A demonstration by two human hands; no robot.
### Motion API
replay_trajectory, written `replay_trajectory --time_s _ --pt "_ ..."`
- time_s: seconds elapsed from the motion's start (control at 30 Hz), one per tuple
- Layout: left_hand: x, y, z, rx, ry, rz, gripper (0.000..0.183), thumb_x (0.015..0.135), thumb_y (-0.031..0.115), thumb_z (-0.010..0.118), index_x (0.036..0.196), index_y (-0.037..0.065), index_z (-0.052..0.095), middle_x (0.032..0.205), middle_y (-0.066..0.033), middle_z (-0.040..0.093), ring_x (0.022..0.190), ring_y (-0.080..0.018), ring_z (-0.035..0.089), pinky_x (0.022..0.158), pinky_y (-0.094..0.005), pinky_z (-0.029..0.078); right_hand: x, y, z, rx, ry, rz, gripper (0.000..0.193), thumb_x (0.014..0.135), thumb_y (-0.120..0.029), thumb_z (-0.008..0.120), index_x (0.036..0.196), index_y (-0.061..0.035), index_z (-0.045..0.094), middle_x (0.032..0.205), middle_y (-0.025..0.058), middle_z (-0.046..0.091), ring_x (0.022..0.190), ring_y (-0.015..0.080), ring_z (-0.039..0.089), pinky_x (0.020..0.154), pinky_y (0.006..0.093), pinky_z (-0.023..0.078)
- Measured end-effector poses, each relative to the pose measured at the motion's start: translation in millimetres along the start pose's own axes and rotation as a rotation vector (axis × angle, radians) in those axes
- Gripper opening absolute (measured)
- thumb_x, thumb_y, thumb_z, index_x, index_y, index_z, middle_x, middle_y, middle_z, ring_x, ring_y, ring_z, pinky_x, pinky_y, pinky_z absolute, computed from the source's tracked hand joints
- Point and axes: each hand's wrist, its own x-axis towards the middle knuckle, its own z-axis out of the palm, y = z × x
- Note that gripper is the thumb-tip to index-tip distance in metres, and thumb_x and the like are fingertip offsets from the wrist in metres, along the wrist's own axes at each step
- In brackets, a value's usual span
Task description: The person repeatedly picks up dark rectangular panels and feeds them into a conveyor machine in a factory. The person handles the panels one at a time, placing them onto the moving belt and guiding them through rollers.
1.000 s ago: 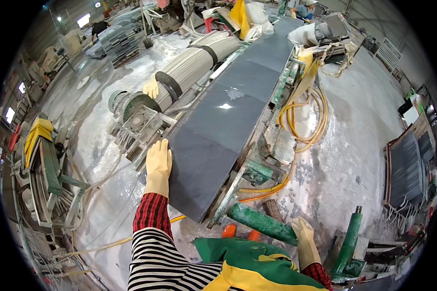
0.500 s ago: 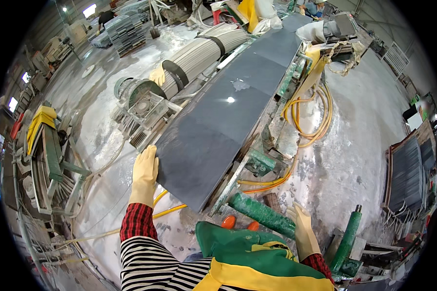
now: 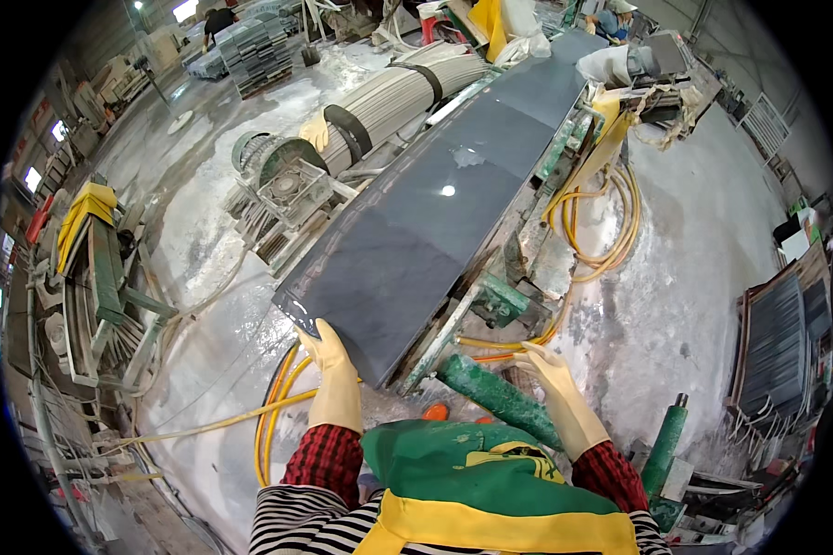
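My left hand (image 3: 334, 377), in a cream rubber glove, is at the near end of a dark grey, smooth slab (image 3: 379, 287). Its fingers are apart and meet the slab's near edge by the left corner; part of the grip is hidden. The slab lies on a long machine bed (image 3: 446, 340), in line with further dark slabs (image 3: 477, 139) beyond it. Over a green roller (image 3: 500, 400), my right hand (image 3: 555, 393), gloved alike, is open and holds nothing. A green apron (image 3: 463, 462) with yellow trim covers my front.
A motor (image 3: 287, 180) and a thick strapped bundle of pale strips (image 3: 403, 97) flank the bed's left side. Yellow hoses (image 3: 634, 217) coil on the right. An upright green post (image 3: 665, 444) stands near my right arm. A co-worker (image 3: 611, 20) is at the far end.
My left hand has moved from the slab's left side to its near edge. My right hand has come forward and left. The slab's left corner, covered before, now shows. The view has shifted slightly.
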Motion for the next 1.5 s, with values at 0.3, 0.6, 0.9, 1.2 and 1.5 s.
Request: replay_trajectory --time_s 0.3,0.6,0.9,1.2,1.5 --pt "-5.9 -22.6 7.0 0.438 0.197 0.052 0.065 0.1 0.026 0.055 0.153 -0.002 0.03 0.147 -0.03 0.046 0.131 -0.0414 0.051 0.111 -0.0407 0.041 50.1 -98.9 133.9 -0.14 -0.063 -0.086 0.062 0.101 -0.028 0.063 0.154 -0.0093 0.037 0.135 0.0174 0.06 0.119 0.0228 0.061 0.101 0.0363 0.051" --pt "10.6 -50.7 -9.0 0.304 0.132 0.006 0.07 0.1 0.031 0.056 0.154 -0.004 0.028 0.153 -0.028 0.039 0.136 -0.0391 0.045 0.115 -0.0412 0.036 92.5 -113.1 190.5 -0.174 -0.008 0.032 0.053 0.098 -0.022 0.065 0.148 -0.0139 0.049 0.101 0.0053 0.06 0.092 0.018 0.065 0.088 0.0312 0.057" --pt "50.9 -16.6 -68.1 0.064 -0.019 -0.244 0.049 0.097 0.035 0.052 0.126 -0.003 0.065 0.12 -0.0179 0.068 0.099 -0.032 0.067 0.083 -0.0392 0.055 36.9 -79.5 203.0 -0.521 -0.393 -0.018 0.071 0.094 -0.024 0.068 0.151 0.0048 0.036 0.137 0.0256 0.058 0.081 0.0227 0.073 0.068 0.0349 0.06" --pt "0.3 72.4 -12.3 0.232 -0.471 0.007 0.049 0.098 0.035 0.05 0.127 -0.002 0.064 0.12 -0.0173 0.068 0.097 -0.0314 0.067 0.082 -0.0384 0.055 -37.0 -59.0 135.2 -0.331 -0.286 -0.078 0.04 0.092 -0.018 0.058 0.126 0.0016 0.059 0.096 0.016 0.073 0.073 0.0244 0.073 0.063 0.0366 0.06" --pt "-184.6 98.7 131.1 0.227 -1.062 0.007 0.055 0.098 0.037 0.049 0.14 0.002 0.057 0.137 -0.0124 0.059 0.119 -0.0288 0.057 0.101 -0.0381 0.044 -209.4 24.3 -1.9 0.048 0.287 -0.085 0.039 0.098 -0.026 0.064 0.124 0.0032 0.058 0.095 0.0103 0.068 0.076 0.0167 0.07 0.071 0.0304 0.056"
